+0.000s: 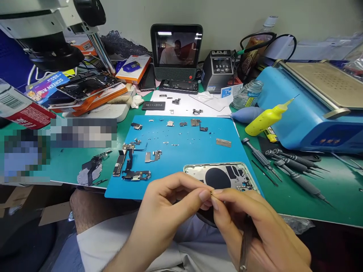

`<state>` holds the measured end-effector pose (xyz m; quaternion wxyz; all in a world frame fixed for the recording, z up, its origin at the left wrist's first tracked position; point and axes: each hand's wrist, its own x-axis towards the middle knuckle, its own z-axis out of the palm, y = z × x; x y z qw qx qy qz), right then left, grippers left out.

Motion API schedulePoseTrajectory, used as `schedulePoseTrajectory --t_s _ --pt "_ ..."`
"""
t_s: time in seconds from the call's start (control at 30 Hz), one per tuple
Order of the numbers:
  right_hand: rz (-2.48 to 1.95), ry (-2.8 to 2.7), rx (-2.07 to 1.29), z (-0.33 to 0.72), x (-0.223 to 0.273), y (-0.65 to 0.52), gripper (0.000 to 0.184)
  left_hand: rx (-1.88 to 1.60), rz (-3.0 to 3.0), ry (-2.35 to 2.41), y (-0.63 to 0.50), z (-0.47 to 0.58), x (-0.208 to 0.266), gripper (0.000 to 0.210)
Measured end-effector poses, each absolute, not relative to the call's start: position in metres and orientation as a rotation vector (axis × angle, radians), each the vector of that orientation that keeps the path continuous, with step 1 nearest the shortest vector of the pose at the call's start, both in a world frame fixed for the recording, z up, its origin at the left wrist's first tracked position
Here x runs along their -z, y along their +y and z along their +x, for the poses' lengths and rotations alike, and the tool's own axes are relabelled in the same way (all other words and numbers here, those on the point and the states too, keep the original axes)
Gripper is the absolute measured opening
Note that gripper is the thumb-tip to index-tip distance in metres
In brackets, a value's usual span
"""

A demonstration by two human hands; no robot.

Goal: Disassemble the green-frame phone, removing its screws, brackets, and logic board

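Both my hands meet in front of the table edge, fingertips pinched together on a tiny metal part [211, 192]. My left hand [167, 211] grips it with thumb and forefinger. My right hand [255, 230] touches the same part and also holds metal tweezers [244, 245] that point down along the palm. Just behind the fingers lies an opened phone housing [221, 175] on a blue work mat [181, 151]. Several small phone parts, a logic board [120, 164] and flex cables [136, 174] are spread over the mat.
Several screwdrivers [286, 162] lie to the right on the green table mat [326, 189]. A yellow squeeze bottle [265, 119], a blue separator machine [309, 109], a soldering station [218, 70], a small screen [176, 51] and a microscope [48, 34] stand behind. Phones and boxes pile up at back left.
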<state>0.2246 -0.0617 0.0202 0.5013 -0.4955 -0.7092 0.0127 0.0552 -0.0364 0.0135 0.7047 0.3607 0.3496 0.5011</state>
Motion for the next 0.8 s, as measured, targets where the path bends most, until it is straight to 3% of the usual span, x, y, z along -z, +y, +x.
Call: schedulePoseTrajectory --t_s 0.53,0.8 --pt "-1.247 -1.669 -0.065 0.227 -0.007 -0.061 0.033 -1.095 0.759 0.769 -0.038 0.054 -0.016 0.008" --pt "-1.223 -1.94 0.086 0.249 -0.017 -0.067 0.024 -1.117 0.856 0.816 -0.038 0.054 -0.016 0.014"
